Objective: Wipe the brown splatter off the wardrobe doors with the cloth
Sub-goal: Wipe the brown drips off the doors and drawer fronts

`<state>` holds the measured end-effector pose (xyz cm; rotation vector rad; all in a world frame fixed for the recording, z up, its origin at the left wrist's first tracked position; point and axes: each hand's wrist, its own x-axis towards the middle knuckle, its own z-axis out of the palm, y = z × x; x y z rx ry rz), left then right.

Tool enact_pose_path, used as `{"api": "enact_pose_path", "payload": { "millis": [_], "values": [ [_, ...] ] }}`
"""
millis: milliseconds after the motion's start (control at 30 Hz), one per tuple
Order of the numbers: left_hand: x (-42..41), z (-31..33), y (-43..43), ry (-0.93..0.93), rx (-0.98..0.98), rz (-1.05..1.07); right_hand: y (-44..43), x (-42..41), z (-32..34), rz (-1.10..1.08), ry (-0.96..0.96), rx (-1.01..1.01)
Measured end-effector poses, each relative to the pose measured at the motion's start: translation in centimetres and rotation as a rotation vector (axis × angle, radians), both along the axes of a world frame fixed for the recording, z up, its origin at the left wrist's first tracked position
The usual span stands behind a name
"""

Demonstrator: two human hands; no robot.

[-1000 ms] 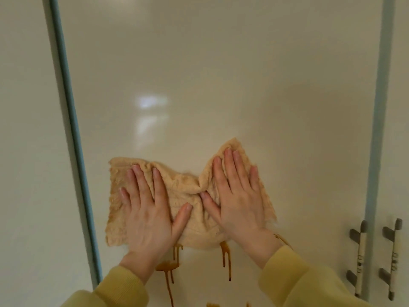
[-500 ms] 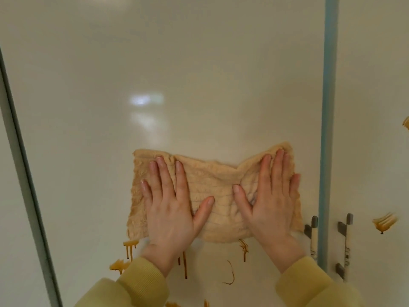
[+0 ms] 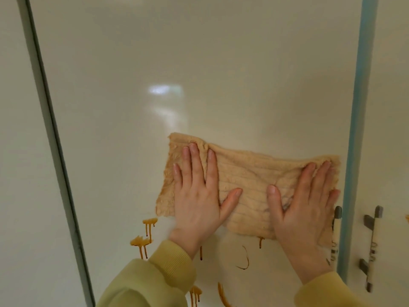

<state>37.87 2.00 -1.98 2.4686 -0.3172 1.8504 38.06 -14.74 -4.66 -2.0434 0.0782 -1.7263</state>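
A tan ribbed cloth [image 3: 245, 180] lies spread flat against the cream wardrobe door [image 3: 199, 74]. My left hand [image 3: 199, 196] presses flat on the cloth's left half, fingers apart. My right hand [image 3: 303, 207] presses flat on its right half, close to the door's right edge. Brown splatter [image 3: 143, 238] with drips shows below the cloth's left corner. More brown marks sit under the cloth: a thin curved streak [image 3: 244, 260], a short drip [image 3: 260, 241] and smears [image 3: 222, 294] at the bottom edge.
A teal gap [image 3: 358, 129] divides this door from the right-hand door. Two grey bar handles [image 3: 374, 247] flank that gap, the left one partly behind my right hand. A dark seam [image 3: 51, 129] marks the door's left edge. Yellow sleeves cover both wrists.
Both hands have slid the cloth rightward across the door, spreading it out wider. Splatter on the left that the cloth covered is now exposed below it.
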Motion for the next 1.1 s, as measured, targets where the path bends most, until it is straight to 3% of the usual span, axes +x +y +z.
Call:
{"api": "enact_pose_path", "payload": {
  "millis": [500, 1100],
  "values": [
    [-0.2, -6.0, 8.1, 0.013, 0.148, -0.007, 6.1, 0.3, -5.4, -0.042, -0.012, -0.051],
    [-0.9, -6.1, 23.1, 0.038, 0.121, 0.044, 20.6, 0.4, -2.9, -0.014, -0.031, -0.199]
  ]
}}
